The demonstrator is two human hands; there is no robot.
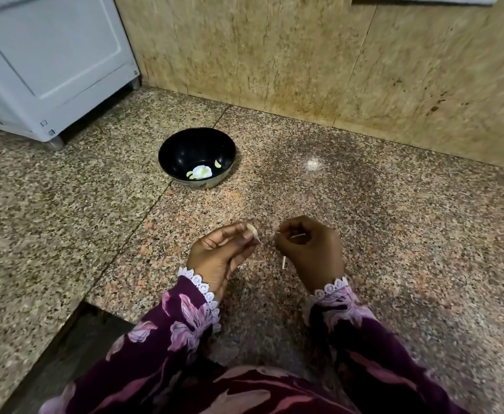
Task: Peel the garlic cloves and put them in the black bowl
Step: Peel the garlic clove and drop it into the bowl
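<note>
The white appliance (44,64) is cut off by the top and left edges. The right hand (310,252) hides most of the thin sliver it pinches. The pale pieces (200,172) in the bowl (195,138) are too small to tell apart.

bowl (196,158) on counter (364,204), beyond both hands, right of appliance (50,61).
</note>
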